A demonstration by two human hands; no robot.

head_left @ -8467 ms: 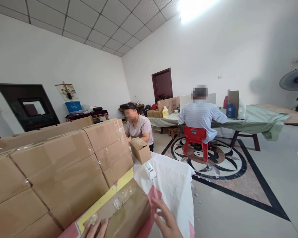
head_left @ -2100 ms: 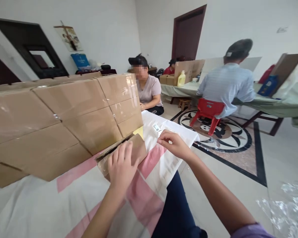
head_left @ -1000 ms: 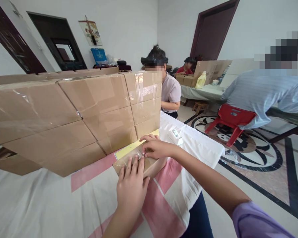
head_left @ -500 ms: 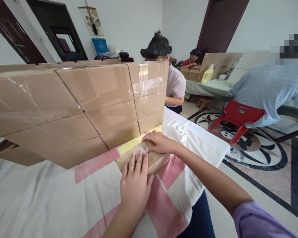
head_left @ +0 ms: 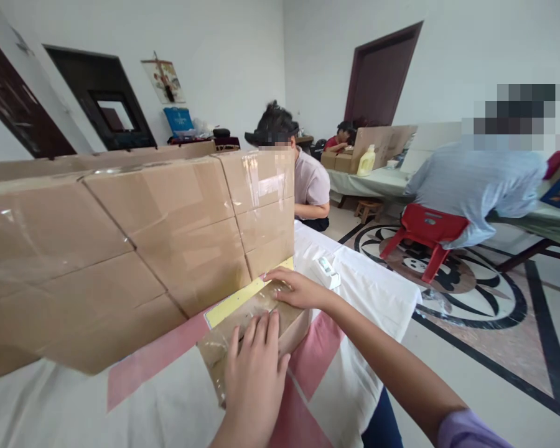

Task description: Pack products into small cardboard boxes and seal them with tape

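A small brown cardboard box lies on the cloth-covered table in front of me, with shiny clear tape across its top. My left hand rests on the near part of the lid, its fingers stretched out flat. On the far end of the same box lies my right hand, thumb and fingers spread apart near the back edge. Right behind the box a yellow printed strip shows on the table. A small white object, possibly a tape dispenser, sits to the right of my right hand.
A wall of taped cardboard boxes stands along the left and back of the table. Beyond it sits a person. Another person in a light blue shirt is on a red chair at a green-covered table.
My view has shifted, so the room sits lower and further left. The left hand has slid toward me over the box; the right hand's fingers have spread toward its far edge.
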